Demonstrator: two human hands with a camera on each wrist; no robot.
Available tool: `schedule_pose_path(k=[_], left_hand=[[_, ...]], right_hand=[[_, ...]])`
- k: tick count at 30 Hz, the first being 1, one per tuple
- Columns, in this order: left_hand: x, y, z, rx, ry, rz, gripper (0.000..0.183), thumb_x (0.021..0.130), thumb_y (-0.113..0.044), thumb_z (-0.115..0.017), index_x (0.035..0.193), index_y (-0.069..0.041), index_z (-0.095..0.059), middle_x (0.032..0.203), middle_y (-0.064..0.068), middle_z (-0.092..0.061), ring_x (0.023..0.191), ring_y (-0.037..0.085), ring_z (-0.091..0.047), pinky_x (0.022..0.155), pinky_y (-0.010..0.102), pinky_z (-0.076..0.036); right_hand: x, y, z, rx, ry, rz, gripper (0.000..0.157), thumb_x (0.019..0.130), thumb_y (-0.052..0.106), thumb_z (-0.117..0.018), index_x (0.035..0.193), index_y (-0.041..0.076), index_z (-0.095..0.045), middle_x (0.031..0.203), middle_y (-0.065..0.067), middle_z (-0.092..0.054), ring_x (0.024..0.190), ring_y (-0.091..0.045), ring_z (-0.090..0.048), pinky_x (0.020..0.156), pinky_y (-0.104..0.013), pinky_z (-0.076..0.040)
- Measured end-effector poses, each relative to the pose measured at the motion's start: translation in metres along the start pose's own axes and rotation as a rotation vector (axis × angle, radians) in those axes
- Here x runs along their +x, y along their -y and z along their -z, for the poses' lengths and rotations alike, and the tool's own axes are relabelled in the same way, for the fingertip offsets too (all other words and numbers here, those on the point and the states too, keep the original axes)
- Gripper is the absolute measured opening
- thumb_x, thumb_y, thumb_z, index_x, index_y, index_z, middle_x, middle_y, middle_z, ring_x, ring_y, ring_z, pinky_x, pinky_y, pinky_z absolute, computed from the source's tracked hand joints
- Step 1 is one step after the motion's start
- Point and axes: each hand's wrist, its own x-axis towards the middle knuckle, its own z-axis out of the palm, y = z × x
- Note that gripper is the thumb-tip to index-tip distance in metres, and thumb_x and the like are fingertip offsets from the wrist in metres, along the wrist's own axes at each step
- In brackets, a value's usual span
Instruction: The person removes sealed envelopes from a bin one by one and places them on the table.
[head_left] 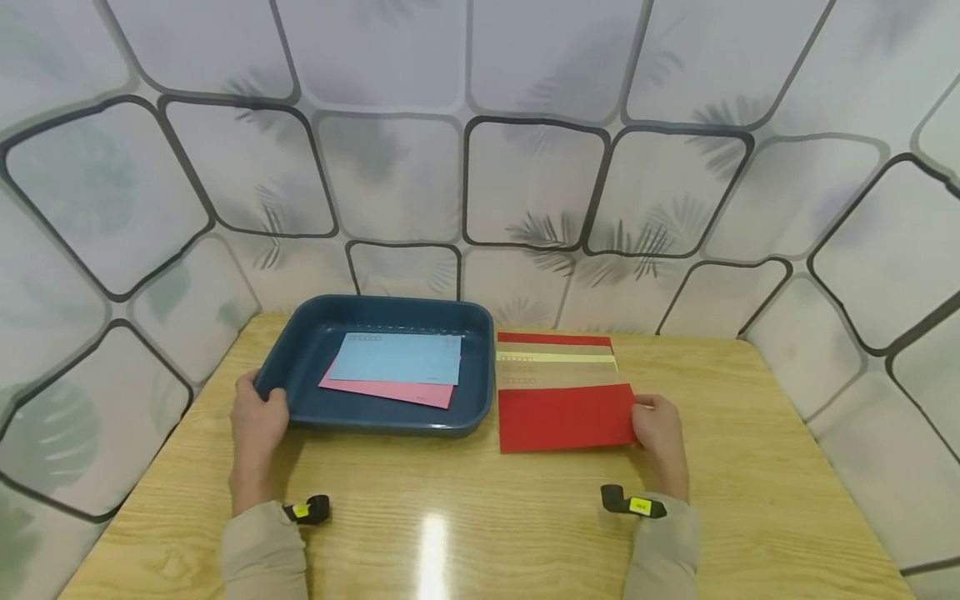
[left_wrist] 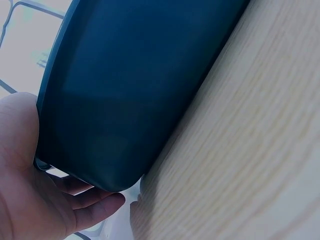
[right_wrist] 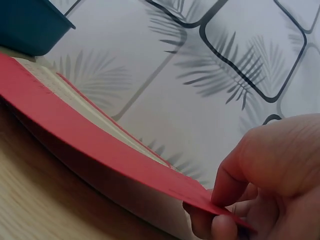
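Note:
A dark blue tray (head_left: 416,429) stands on the left of the table, holding a light blue envelope (head_left: 397,358) that overlaps a pink envelope (head_left: 390,392). My left hand (head_left: 257,421) grips the tray's left end, thumb over the rim and fingers around the outside, as the left wrist view shows. Between thumb and fingers, my right hand (head_left: 660,429) pinches the right edge of a red envelope (head_left: 566,419). That envelope is the front one of several fanned envelopes, with brown, yellow and red edges showing behind it. In the right wrist view the red envelope (right_wrist: 105,135) bows slightly above the wood.
The wooden table (head_left: 517,533) extends in front of the tray and to the right of the envelopes. A patterned curtain (head_left: 525,183) hangs behind and at both sides. The tray's right wall lies close to the envelopes' left edges.

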Motion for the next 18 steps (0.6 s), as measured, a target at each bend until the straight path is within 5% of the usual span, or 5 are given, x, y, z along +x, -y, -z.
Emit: schedule_pose_path(k=[18], left_hand=[[0.001, 0.0009, -0.0004, 0.007, -0.02, -0.012, 0.06, 0.098, -0.015, -0.035, 0.153, 0.004, -0.021, 0.152, 0.034, -0.031, 0.139, 0.048, -0.033, 0.113, 0.06, -0.026]], right_hand=[[0.003, -0.0015, -0.0054, 0.011, 0.029, -0.013, 0.05, 0.095, 0.011, -0.036, 0.139, -0.011, -0.045, 0.124, -0.028, -0.05, 0.071, -0.019, -0.056, 0.049, -0.027, -0.049]])
